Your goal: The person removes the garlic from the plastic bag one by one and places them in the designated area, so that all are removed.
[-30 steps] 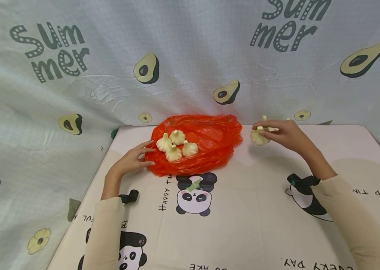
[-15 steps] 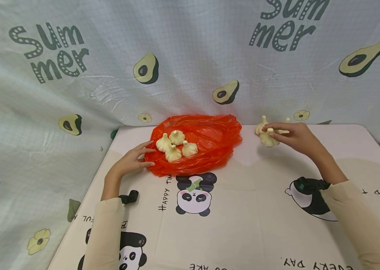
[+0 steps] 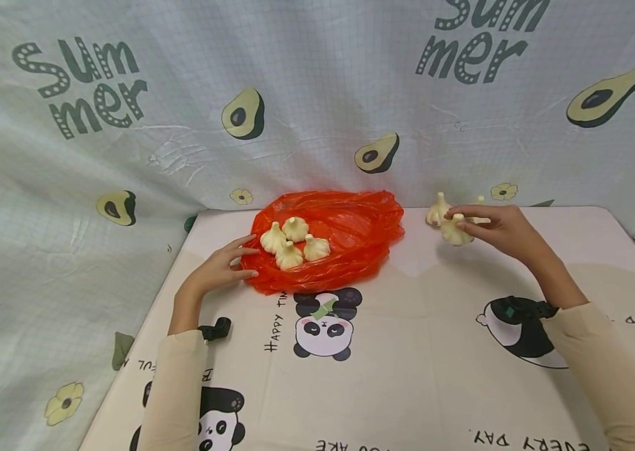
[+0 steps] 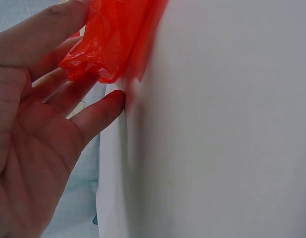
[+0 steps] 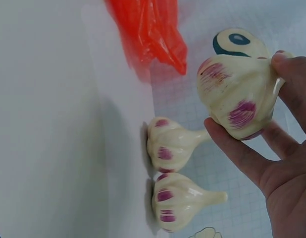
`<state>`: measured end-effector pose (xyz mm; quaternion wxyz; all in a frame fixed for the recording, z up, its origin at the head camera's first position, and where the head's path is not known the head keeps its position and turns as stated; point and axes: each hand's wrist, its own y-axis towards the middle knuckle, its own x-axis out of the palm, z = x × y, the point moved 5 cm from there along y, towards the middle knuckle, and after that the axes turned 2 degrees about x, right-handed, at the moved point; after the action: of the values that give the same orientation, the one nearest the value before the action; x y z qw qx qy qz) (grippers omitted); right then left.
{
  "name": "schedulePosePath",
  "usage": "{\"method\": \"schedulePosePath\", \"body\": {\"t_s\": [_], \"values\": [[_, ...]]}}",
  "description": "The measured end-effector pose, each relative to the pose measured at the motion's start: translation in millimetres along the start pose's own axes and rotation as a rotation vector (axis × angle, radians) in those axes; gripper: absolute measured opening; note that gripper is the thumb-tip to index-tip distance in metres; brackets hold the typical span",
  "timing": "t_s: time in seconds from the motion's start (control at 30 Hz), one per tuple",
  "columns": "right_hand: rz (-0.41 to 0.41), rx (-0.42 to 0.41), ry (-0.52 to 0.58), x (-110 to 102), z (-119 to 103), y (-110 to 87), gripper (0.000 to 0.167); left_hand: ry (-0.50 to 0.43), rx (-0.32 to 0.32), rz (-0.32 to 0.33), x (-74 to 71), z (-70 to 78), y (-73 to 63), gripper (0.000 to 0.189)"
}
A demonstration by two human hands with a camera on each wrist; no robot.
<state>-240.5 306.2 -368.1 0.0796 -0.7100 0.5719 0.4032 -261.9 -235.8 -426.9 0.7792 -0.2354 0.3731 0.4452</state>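
My right hand (image 3: 495, 227) pinches a garlic bulb (image 3: 455, 232) by its neck, fingertips and thumb around it. In the right wrist view this garlic bulb (image 5: 237, 94) is cream with purple patches. Behind it on the table stand two more, one garlic bulb (image 5: 170, 144) beside another garlic bulb (image 5: 180, 202). My left hand (image 3: 215, 270) is at the left edge of a red plastic bag (image 3: 351, 225), its fingers spread and loosely bent. The left wrist view shows the bag's edge (image 4: 101, 54) against those fingers. Several garlic bulbs (image 3: 289, 255) sit together on the bag's left part.
A cloth with panda prints covers the table (image 3: 385, 382). Close behind the bag hangs a pale curtain (image 3: 317, 75) with avocado prints, and it runs along the left side too. A black wrist camera (image 3: 217, 329) sits on the left wrist.
My right hand has moved right with the garlic bulb, away from the bag, and a bulb behind it has come into fuller view. The left hand and the bag stay still.
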Motion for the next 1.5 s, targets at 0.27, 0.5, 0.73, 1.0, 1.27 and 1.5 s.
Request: {"method": "schedulePosePath", "body": {"t_s": [0.27, 0.5, 0.73, 1.0, 1.27, 1.5], "values": [[0.007, 0.042, -0.030, -2, 3, -2.8, 0.032, -0.010, -0.008, -0.005, -0.6, 1.0, -0.9, 0.052], [0.013, 0.015, -0.042, -4, 9, -4.6, 0.033, -0.022, -0.013, -0.008, -0.1, 1.1, -1.9, 0.052], [0.012, 0.037, -0.076, -11, 17, -7.8, 0.030, -0.002, -0.023, -0.012, -0.5, 0.4, -1.1, 0.052], [0.020, 0.064, -0.101, -20, 28, -10.9, 0.030, 0.038, -0.029, -0.020, -1.7, -1.0, -0.8, 0.053], [0.014, 0.152, -0.090, -30, 41, -19.1, 0.029, 0.022, -0.037, -0.018, -1.4, -2.1, 0.3, 0.052], [0.046, 0.221, -0.123, -44, 55, -27.8, 0.031, 0.011, -0.041, -0.016, -0.7, -2.9, 0.6, 0.052]]}}
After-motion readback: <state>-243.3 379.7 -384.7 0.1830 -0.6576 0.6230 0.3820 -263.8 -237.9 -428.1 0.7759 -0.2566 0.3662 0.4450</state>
